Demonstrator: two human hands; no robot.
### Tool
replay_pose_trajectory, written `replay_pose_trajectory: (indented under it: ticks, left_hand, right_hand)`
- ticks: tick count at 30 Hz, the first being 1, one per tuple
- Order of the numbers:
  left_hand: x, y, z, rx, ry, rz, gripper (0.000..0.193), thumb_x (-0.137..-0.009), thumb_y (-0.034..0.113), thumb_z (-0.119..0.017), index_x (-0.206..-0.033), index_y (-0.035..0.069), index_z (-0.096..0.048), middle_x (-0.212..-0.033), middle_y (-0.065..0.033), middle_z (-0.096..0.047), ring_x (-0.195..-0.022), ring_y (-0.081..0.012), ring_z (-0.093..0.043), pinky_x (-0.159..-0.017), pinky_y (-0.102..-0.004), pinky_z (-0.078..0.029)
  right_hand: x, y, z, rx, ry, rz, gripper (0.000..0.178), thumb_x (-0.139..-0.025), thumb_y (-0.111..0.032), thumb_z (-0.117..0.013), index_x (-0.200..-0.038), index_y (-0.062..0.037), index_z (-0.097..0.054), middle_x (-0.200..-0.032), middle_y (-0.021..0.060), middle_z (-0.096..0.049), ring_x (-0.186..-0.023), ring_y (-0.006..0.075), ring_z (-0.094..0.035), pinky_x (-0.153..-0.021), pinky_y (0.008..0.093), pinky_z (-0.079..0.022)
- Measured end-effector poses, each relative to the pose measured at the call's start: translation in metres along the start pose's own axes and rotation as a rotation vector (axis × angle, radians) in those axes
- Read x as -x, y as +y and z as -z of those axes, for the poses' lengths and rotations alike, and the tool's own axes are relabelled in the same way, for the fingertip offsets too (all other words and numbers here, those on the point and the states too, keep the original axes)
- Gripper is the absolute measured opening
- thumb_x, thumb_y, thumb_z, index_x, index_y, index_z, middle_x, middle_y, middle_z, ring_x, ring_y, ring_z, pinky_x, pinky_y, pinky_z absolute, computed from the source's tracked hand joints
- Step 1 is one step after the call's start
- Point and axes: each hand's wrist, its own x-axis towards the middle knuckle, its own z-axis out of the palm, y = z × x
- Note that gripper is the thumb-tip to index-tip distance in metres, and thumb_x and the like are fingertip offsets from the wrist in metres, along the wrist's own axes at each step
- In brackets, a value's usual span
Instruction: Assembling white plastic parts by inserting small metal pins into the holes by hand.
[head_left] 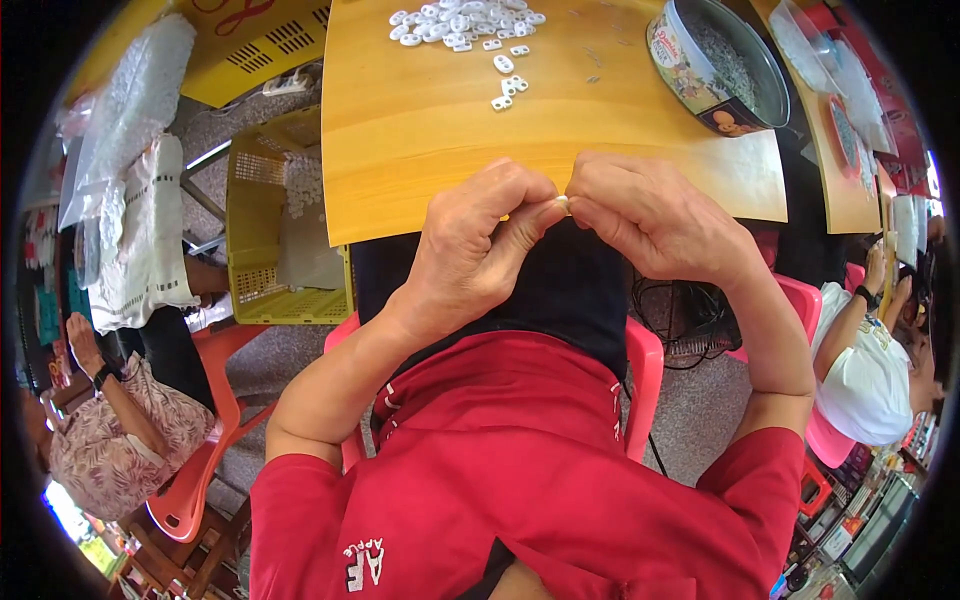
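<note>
My left hand (475, 243) and my right hand (655, 218) meet just over the near edge of the yellow table. Both are closed, thumbs and fingertips pinching a small white plastic piece (562, 202) between them. Only a sliver of it shows; the fingers hide the rest. Farther up the table lies a heap of small white two-holed plastic pieces (455, 22). A few loose white pieces (503, 64) trail from the heap toward me. At the far right of the table stands a round printed tin (690, 75), holding many tiny greyish bits.
A yellow plastic crate (255, 230) with white pieces inside stands on the floor left of the table (430, 170). One person (130, 430) sits at the far left, another (865, 360) at the far right. Black cables (680, 320) lie below on the right.
</note>
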Motion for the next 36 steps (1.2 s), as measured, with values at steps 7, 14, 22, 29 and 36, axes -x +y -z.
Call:
replay_pose_trajectory:
  ticks: [7, 14, 22, 29, 36]
  left_hand:
    - [-0.001, -0.012, -0.001, -0.073, -0.016, -0.049, 0.005, -0.094, 0.001, -0.062, -0.089, 0.002, -0.059, -0.076, -0.0034, -0.056, -0.069, -0.009, -0.053, -0.061, -0.0253, -0.044]
    - [-0.004, -0.016, 0.007, 0.336, -0.095, 0.341, 0.014, -0.097, 0.014, -0.062, -0.091, 0.002, -0.061, -0.079, 0.0003, -0.059, -0.071, -0.0073, -0.054, -0.065, -0.0232, -0.045]
    - [-0.004, -0.011, 0.01, 0.498, -0.094, 0.374, 0.018, -0.099, 0.019, -0.06, -0.094, 0.002, -0.061, -0.08, 0.0013, -0.058, -0.073, -0.006, -0.053, -0.067, -0.021, -0.043]
    - [-0.004, -0.007, 0.006, 0.452, -0.097, 0.365, 0.019, -0.099, 0.021, -0.06, -0.093, 0.003, -0.062, -0.077, 0.0014, -0.057, -0.071, -0.0048, -0.052, -0.063, -0.0206, -0.041]
    - [-0.003, -0.005, 0.006, 0.364, -0.097, 0.341, 0.02, -0.099, 0.021, -0.061, -0.091, 0.002, -0.062, -0.074, 0.0017, -0.057, -0.067, -0.0041, -0.049, -0.06, -0.0209, -0.039]
  right_hand:
    - [0.004, 0.012, -0.01, -0.039, -0.01, -0.081, 0.013, -0.093, -0.01, -0.056, -0.086, -0.0005, -0.05, -0.077, 0.0127, -0.051, -0.074, 0.0351, -0.054, -0.066, 0.0425, -0.043]
    - [0.002, 0.01, -0.004, 0.035, -0.012, -0.112, 0.012, -0.095, -0.013, -0.057, -0.093, -0.0016, -0.054, -0.082, 0.0135, -0.055, -0.08, 0.037, -0.056, -0.07, 0.0433, -0.045]
    - [-0.001, 0.0, 0.012, 0.296, 0.0, -0.001, 0.012, -0.086, -0.006, -0.064, -0.094, -0.0035, -0.055, -0.084, 0.0122, -0.056, -0.076, 0.0346, -0.058, -0.063, 0.0416, -0.046]
    - [-0.004, -0.001, 0.01, 0.365, 0.004, 0.095, 0.016, -0.081, -0.002, -0.065, -0.088, -0.0035, -0.051, -0.078, 0.0109, -0.051, -0.07, 0.0333, -0.056, -0.058, 0.0409, -0.045]
    - [-0.004, -0.001, 0.007, 0.297, 0.031, 0.084, 0.016, -0.082, -0.002, -0.065, -0.088, -0.0031, -0.05, -0.079, 0.0111, -0.05, -0.069, 0.033, -0.055, -0.057, 0.0411, -0.043]
